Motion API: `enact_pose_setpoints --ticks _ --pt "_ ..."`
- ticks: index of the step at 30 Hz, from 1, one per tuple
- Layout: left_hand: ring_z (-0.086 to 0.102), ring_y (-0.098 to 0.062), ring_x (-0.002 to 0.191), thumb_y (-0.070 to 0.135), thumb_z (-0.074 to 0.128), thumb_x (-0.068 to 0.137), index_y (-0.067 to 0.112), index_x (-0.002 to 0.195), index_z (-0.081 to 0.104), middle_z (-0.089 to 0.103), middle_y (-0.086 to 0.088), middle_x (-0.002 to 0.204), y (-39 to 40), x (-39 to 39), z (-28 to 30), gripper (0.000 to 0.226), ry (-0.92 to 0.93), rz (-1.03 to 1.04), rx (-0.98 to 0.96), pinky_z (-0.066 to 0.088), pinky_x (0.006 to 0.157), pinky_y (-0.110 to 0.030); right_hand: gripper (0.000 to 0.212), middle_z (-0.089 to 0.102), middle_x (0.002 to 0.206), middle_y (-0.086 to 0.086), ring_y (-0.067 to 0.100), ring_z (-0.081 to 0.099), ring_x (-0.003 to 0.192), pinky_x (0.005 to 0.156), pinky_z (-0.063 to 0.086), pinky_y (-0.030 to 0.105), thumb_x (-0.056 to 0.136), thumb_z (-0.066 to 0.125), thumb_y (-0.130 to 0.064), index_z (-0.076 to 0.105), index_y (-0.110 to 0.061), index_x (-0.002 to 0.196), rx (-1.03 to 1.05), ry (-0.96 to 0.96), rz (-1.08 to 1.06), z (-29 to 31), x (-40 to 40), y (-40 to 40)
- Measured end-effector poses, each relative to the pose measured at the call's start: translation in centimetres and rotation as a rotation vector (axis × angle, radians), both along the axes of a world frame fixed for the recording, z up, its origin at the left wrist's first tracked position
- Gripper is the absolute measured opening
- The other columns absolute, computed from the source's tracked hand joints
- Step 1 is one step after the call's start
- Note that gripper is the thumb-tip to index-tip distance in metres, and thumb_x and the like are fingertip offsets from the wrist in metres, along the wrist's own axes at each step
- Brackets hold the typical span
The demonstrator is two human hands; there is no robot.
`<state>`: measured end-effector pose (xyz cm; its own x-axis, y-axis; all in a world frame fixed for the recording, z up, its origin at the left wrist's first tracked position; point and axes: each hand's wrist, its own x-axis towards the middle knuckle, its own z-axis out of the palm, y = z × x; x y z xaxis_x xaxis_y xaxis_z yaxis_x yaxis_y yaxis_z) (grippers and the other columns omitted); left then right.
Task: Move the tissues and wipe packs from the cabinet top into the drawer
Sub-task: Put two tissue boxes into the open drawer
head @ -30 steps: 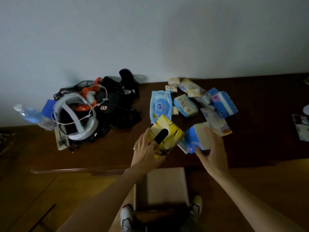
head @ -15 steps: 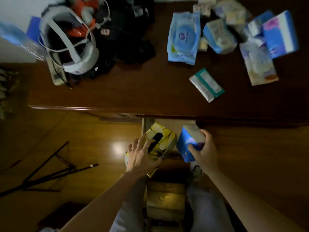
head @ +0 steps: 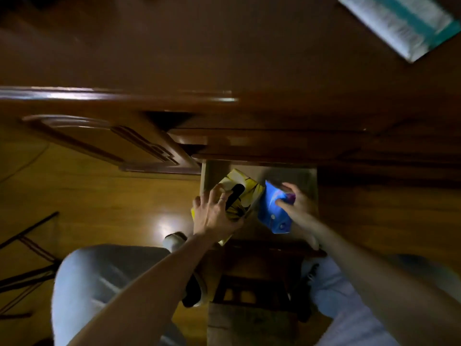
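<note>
Below the dark wooden cabinet top (head: 224,46), the pale open drawer (head: 289,173) is lying directly under 2 hands, the left hand (head: 214,216) gripping a yellow tissue box (head: 245,193), the right hand (head: 296,206) gripping a blue tissue pack (head: 270,211).

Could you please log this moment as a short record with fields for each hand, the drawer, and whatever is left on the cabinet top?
left hand: grips the yellow tissue box
right hand: grips the blue pack
drawer: open, both items held over it
released: not yet
cabinet top: one teal-and-white pack in view, at the far right
</note>
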<state>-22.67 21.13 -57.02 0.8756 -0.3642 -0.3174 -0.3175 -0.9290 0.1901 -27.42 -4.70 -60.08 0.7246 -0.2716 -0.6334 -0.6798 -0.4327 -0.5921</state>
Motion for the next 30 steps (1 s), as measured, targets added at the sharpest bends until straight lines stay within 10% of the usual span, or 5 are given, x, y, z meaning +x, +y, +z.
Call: enact_pose_setpoints --ticks 9,18,22,26,30 --pt "0.036 -0.034 0.134 0.085 0.046 0.064 0.031 0.14 0.046 0.044 -0.003 0.147 -1.7 -1.4 -12.7 0.093 -0.191 0.077 0.036 0.035 0.104 -0.053 0.064 0.056 0.12 -0.01 0.005 0.057 0.09 0.06 0.042 0.016 0.09 0.07 -0.03 0.04 -0.037 0.146 -0.007 -0.121 0.049 -11.9 0.9 -0.5" --pt "0.038 -0.034 0.136 0.084 0.05 0.073 0.027 0.146 0.041 0.034 -0.008 0.156 -0.9 -4.7 -9.7 0.093 -0.108 0.194 0.093 0.037 0.105 -0.047 0.068 0.053 0.141 -0.001 0.015 0.054 0.118 0.091 0.047 0.03 0.083 0.075 -0.017 0.046 -0.026 0.144 0.026 -0.251 0.129 -8.6 -2.5 1.5" --pt "0.035 -0.032 0.137 0.08 0.032 0.085 0.022 0.129 0.06 0.046 -0.008 0.148 0.7 -4.9 -11.0 0.078 0.02 0.044 0.261 0.036 0.103 -0.046 0.07 0.054 0.138 0.003 0.021 0.057 0.116 0.093 0.051 0.035 0.079 0.077 -0.018 0.048 -0.027 0.142 -0.011 -0.229 0.131 -8.9 -3.7 1.5" --pt "0.037 -0.029 0.134 0.075 0.019 0.09 0.02 0.119 0.071 0.047 -0.007 0.146 3.3 -5.7 -13.2 0.08 -0.025 -0.124 0.329 0.03 0.107 -0.048 0.069 0.058 0.13 0.006 0.014 0.057 0.095 0.061 0.042 0.013 0.081 0.077 -0.012 0.047 -0.025 0.142 -0.014 -0.191 0.135 -10.3 -3.7 1.9" --pt "0.022 -0.034 0.147 0.069 0.022 0.095 0.022 0.116 0.074 0.038 -0.008 0.156 4.7 -5.6 -13.8 0.073 -0.168 -0.312 0.38 0.008 0.118 -0.057 0.07 0.057 0.131 0.0 0.015 0.059 0.101 0.08 0.053 0.032 0.088 0.072 -0.016 0.039 -0.03 0.148 -0.008 -0.173 0.11 -10.6 -3.9 3.0"
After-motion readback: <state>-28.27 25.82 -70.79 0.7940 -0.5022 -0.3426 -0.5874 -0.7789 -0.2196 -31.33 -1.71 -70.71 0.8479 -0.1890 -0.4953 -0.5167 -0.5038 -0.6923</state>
